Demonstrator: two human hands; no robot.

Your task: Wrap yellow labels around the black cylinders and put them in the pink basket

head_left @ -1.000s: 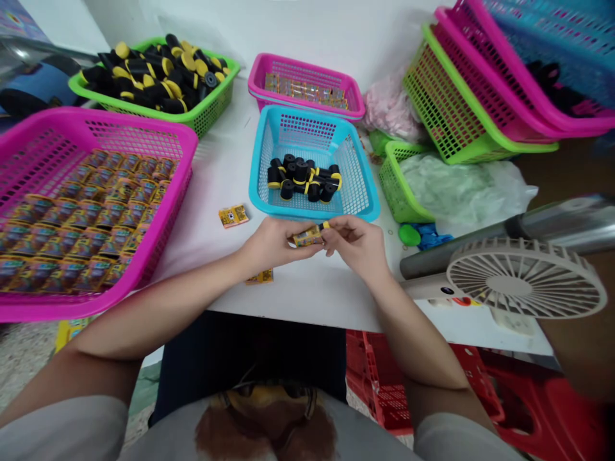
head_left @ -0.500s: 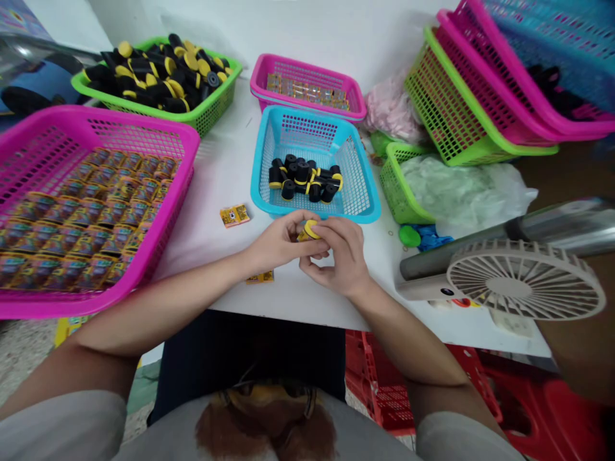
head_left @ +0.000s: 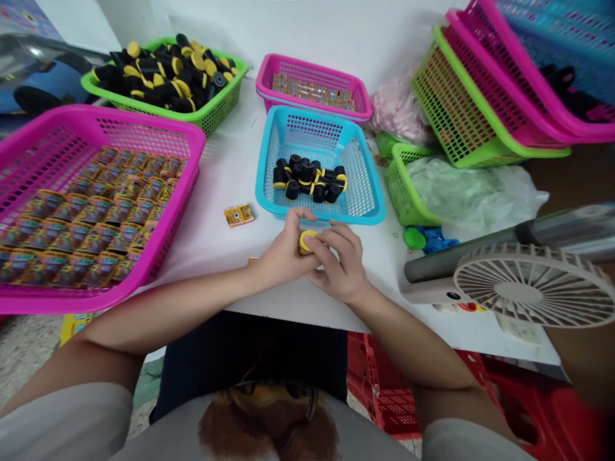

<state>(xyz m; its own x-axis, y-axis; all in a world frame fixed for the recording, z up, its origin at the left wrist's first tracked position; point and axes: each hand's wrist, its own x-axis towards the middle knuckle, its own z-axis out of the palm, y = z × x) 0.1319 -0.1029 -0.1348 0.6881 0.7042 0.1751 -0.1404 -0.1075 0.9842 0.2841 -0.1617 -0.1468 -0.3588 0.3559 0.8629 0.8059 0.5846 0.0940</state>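
Observation:
In front of the blue basket [head_left: 269, 202], my left hand [head_left: 283, 257] wraps round a small yellow-capped cylinder [head_left: 307, 239], its cap facing up. The thumb and fingers of my right hand [head_left: 343, 264] press on the cylinder from the right. Its lower part is hidden by my hands. Black cylinders with yellow ends [head_left: 307, 173] lie in the blue basket just beyond. On the table to the left is a flat yellow-orange printed label or packet [head_left: 239, 215]. A similar piece [head_left: 252, 260] peeks out beside my left wrist, mostly covered.
A pink basket [head_left: 195, 144] of wrapped cylinders stands left, a green basket [head_left: 218, 118] of black-and-yellow cylinders behind it. Another pink basket [head_left: 312, 114] is at the back. Right are stacked baskets [head_left: 451, 102], a plastic bag [head_left: 475, 192] and a fan [head_left: 519, 291].
My left hand has turned the cylinder more upright, and its forefinger has lifted off. My right fingers have shifted on it. My left forearm now covers most of the nearer printed piece.

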